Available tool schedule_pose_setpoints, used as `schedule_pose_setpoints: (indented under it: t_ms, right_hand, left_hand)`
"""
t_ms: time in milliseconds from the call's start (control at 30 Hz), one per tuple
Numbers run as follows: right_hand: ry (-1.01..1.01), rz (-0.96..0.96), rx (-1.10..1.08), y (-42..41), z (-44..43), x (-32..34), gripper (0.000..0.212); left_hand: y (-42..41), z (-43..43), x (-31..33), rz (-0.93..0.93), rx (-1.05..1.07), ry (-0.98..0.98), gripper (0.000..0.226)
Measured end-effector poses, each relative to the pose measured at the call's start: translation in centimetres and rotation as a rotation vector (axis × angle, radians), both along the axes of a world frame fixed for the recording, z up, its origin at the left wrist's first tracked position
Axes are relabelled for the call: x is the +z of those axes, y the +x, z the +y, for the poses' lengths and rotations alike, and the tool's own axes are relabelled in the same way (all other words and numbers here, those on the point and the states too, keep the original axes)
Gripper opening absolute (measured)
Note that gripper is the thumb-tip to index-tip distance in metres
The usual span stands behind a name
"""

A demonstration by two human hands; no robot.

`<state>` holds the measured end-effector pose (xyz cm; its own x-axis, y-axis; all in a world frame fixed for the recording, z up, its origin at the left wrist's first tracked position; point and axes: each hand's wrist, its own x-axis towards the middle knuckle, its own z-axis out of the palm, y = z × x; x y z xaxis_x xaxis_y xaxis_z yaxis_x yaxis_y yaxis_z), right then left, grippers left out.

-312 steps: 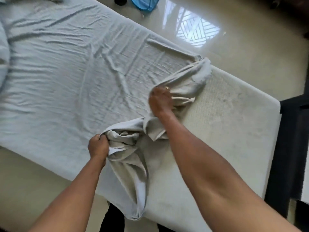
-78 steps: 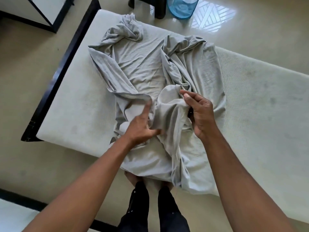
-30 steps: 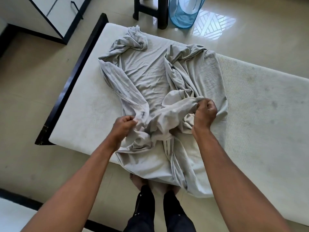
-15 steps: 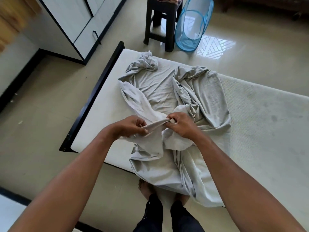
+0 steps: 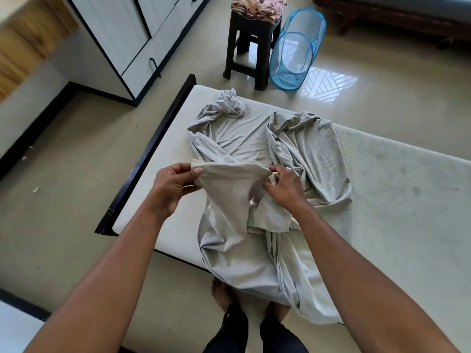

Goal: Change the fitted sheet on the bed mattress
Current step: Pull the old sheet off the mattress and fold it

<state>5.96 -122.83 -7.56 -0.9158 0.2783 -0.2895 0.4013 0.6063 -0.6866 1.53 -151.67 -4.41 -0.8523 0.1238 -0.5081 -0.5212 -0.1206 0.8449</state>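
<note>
A crumpled grey fitted sheet [image 5: 244,138] lies heaped on the bare off-white mattress [image 5: 397,194], with part of it hanging over the near edge toward my feet. My left hand [image 5: 173,184] pinches one end of a raised fold of the sheet. The other end of that fold is pinched by my right hand [image 5: 283,186], so a short stretch of the hem is pulled taut between them above the mattress.
The black bed frame [image 5: 150,151] runs along the mattress's left side. Beyond the bed stand a black stool [image 5: 251,44] carrying folded patterned cloth [image 5: 258,7], a blue mesh laundry basket [image 5: 295,49], and a white wardrobe [image 5: 135,39] at the left. Glossy tile floor surrounds the bed.
My hands, which were close together on the sheet, have moved apart and lifted, stretching a fold between them. The view has tilted up, showing more of the stool and basket.
</note>
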Motion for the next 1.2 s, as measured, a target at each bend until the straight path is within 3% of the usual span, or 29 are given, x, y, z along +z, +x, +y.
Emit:
schedule_pose_setpoints:
  t_ms: [100,200,367,567,733,933,1200]
  right_hand:
    - [0.001,0.097,-0.186,0.9,-0.3,0.4,0.058]
    - [-0.095,0.197,-0.343,2.0,-0.4,0.5,0.052]
    - [-0.873,0.094,-0.554,3.0,-0.9,1.3,0.029]
    - [-0.513,0.097,-0.52,4.9,-1.8,2.3,0.021]
    - [-0.768,0.159,-0.422,5.8,-2.9,4.7,0.024]
    - [-0.546,0.271,-0.275,6.0,-3.2,4.8,0.015]
    - [-0.509,0.245,-0.245,6.8,-3.3,4.7,0.024]
  left_hand:
    - [0.8,1.5,-0.5,-0.011,0.06,-0.063,0.025]
    - [1.9,2.8,-1.2,0.024,0.094,-0.109,0.015]
    - [3.6,5.2,-1.3,0.097,0.058,-0.132,0.02]
    - [5.0,7.4,-0.7,0.131,0.004,-0.153,0.016]
    - [6.2,8.4,0.2,0.241,-0.032,-0.225,0.007]
    - [7.5,9.5,1.1,0.331,-0.044,-0.298,0.011]
    - [9.4,10.4,1.3,0.387,-0.087,-0.359,0.009]
